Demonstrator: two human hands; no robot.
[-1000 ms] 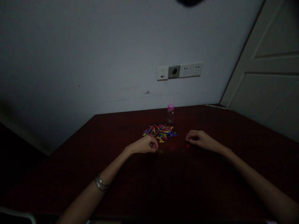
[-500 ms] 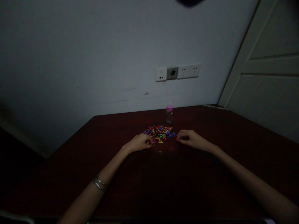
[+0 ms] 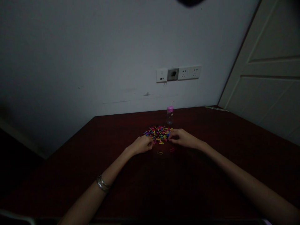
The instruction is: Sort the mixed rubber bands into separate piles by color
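Note:
A heap of small bright rubber bands (image 3: 158, 132) in pink, yellow, blue and green lies on a dark red table (image 3: 150, 184). My left hand (image 3: 142, 145) rests at the heap's near left edge with fingers curled in; anything in them is hidden. My right hand (image 3: 181, 138) touches the heap's right edge, fingertips pinched together among the bands. A yellow band (image 3: 159, 153) and a red band (image 3: 172, 150) lie loose on the table just in front of the heap, between my hands.
A small clear bottle with a pink cap (image 3: 170, 115) stands behind the heap. The table meets a white wall with a row of sockets (image 3: 178, 73). A pale door (image 3: 269, 75) is at the right. Bracelets (image 3: 102, 183) circle my left wrist.
My right hand slid left from the open table to the heap's right edge. My left hand moved up from the yellow band to the heap's left edge.

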